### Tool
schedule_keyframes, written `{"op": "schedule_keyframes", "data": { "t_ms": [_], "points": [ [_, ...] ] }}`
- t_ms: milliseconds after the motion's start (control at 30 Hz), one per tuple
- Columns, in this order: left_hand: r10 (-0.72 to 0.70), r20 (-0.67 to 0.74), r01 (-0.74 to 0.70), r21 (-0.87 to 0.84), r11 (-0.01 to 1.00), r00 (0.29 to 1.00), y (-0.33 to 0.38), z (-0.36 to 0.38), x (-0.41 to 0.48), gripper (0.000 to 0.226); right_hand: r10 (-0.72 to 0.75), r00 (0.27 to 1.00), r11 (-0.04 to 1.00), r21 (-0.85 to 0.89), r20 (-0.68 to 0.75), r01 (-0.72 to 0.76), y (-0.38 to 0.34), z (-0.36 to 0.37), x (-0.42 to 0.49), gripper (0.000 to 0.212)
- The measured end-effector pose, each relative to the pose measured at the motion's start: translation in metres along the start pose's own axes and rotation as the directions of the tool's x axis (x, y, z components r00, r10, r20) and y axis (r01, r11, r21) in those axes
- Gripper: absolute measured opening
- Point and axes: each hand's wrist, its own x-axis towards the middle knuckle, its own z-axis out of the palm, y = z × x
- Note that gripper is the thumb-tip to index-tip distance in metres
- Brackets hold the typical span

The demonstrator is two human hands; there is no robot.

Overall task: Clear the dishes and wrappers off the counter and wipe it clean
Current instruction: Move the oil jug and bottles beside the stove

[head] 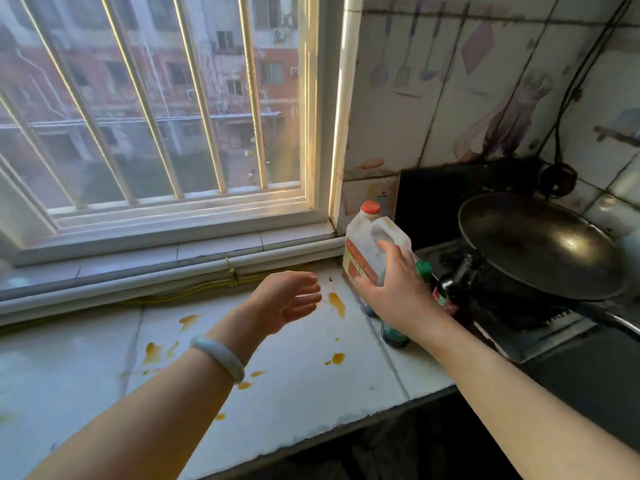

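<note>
Both forearms reach in from the lower edge, the left one wearing a pale bangle, and past them lies the white tiled counter, spattered with orange stains from its near middle out toward the window sill. Left hand hovers above the tiles, palm turned up and inward, fingers relaxed and apart, holding nothing and touching nothing. Right hand is further forward and to the right, fingers spread flat against the side of a plastic oil jug with an orange cap, thumb low on its label. The fingers are not hooked through the handle, so I judge this a touch or steadying press rather than a firm hold. The jug stands upright in the back corner where counter meets tiled wall, long axis vertical, just right of the largest stain. Tight beside it on the stove side stand a green-capped bottle and a dark bottle; a black wok sits beyond. Right hand is plainly the nearer one for shifting the jug, and the crowding bottles look the likely hazard; no dishes, wrappers or cloth show
</note>
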Motion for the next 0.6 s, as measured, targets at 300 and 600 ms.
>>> {"op": "schedule_keyframes", "data": {
  "t_ms": [300, 600],
  "points": [
    [0.165, -0.086, -0.154, 0.122, 0.981, 0.983, -0.004, -0.066, -0.041, 0.015, 0.110, 0.991, 0.966, 0.226, 0.075, -0.124, -0.020, 0.039, -0.013, 0.077],
    [0.220, -0.129, -0.193, 0.196, 0.961, 0.967, -0.009, -0.127, -0.089, 0.021, 0.124, 0.986, 0.927, 0.343, 0.107, -0.154, -0.065, 0.095, -0.029, 0.062]
  ]
}}
